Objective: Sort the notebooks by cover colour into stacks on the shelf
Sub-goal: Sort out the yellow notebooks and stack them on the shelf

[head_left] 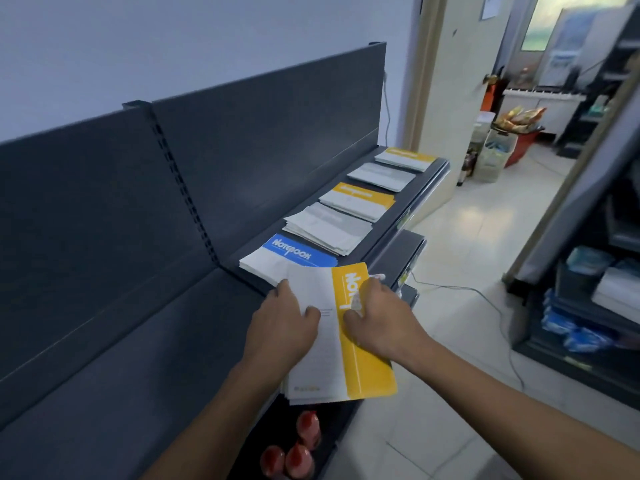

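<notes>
At the shelf (156, 358) front: yellow-banded notebook (363, 372), gripped at its left edge by the left hand (284, 322), at its right by the right hand (379, 318). Blue-banded notebook (289, 259) lies just beyond.

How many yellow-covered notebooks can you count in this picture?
3: far-end notebook on the shelf; mid-row notebook; held notebook in left hand and right hand. Stacks may hide more.
</notes>
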Demonstrator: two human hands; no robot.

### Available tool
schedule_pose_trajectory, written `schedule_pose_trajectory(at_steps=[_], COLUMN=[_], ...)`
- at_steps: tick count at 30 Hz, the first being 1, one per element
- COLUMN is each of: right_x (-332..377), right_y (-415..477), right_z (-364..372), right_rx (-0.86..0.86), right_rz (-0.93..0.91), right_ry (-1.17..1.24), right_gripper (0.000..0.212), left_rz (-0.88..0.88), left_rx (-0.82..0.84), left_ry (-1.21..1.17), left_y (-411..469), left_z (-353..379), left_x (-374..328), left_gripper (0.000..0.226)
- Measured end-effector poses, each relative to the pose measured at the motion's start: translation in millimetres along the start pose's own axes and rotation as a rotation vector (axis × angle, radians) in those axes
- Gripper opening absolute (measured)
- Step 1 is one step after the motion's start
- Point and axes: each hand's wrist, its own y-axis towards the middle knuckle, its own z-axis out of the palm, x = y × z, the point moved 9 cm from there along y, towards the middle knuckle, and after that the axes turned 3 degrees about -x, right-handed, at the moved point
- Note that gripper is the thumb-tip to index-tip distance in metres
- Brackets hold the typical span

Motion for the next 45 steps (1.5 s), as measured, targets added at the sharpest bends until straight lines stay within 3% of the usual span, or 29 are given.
schedule_pose_trajectory(at_steps=[2, 6, 11, 16, 24, 34, 45], right_x=[-15, -46, -89, -128, -199, -279, -228], right_y=[17, 58, 118, 170, 241, 339, 436], right_z=[-13, -36, -64, -97, -132, -181, -154], right_rx=[-0.025, -0.052, -0.023, -0.023, -0.028, 0.073, 0.287], right_rz=[0.023, 0.075, 0.202, 0.320, 0.357, 0.237, -0.003], right_ry=[-0.023, -0.036, -0.040, 0.095, 0.166, 0.258, 0.270], right_gripper=[0.052, 0.040, 0.044, 0.054, 0.053, 0.044, 0.031], left_rz=[0.042, 0.113, 0.164, 0.164, 0.157, -0.050, -0.370], left_rx=[0.002, 0.020, 0.047, 0.059, 0.078, 0.025, -0.132], left_ry=[0.030, 0.028, 0.022, 0.012, 0.026, 0.062, 0.059], left_y=[18, 58, 121, 172, 236, 287, 331], left_z=[13, 39, 73, 104, 157, 212, 189], left_x=[-23, -67, -114, -158, -231, -305, -269], left_gripper=[0.050, 0.057, 0.045, 0.044, 0.054, 0.049, 0.055])
